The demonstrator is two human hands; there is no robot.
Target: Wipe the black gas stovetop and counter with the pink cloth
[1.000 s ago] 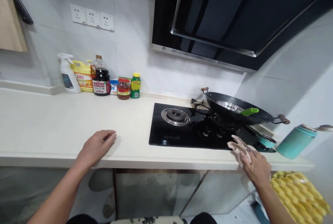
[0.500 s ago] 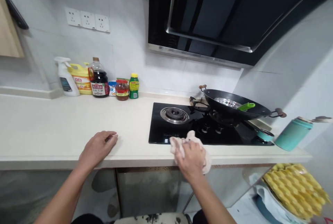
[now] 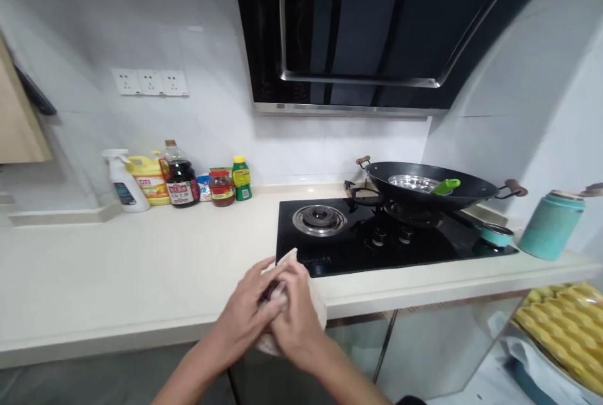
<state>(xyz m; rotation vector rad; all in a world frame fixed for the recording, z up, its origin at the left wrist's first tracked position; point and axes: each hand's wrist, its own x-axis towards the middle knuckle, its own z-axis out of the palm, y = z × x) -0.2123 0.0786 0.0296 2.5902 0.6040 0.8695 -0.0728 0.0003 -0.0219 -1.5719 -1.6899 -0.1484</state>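
Observation:
A pale pinkish cloth [image 3: 317,306] is bunched between my two hands at the counter's front edge, near the left front corner of the black gas stove [image 3: 358,254]. My right hand [image 3: 296,314] is closed around it, fingers curled. My left hand [image 3: 247,304] meets the right one from the left, its fingers and thumb pressed on the folds. Part of the cloth hangs out below and to the right of the hands; the folds between the palms are hidden.
A black wok [image 3: 452,194] holding a metal strainer and green handle stands on the right burner. A small teal pot [image 3: 497,234] and teal canister [image 3: 551,226] are farther right. Bottles and jars, including a spray bottle [image 3: 125,182], line the wall. The range hood [image 3: 358,28] hangs above.
My right hand has drawn the cloth left from the stove's front edge. My left hand has left the bare counter and moved right onto the cloth. The view has shifted.

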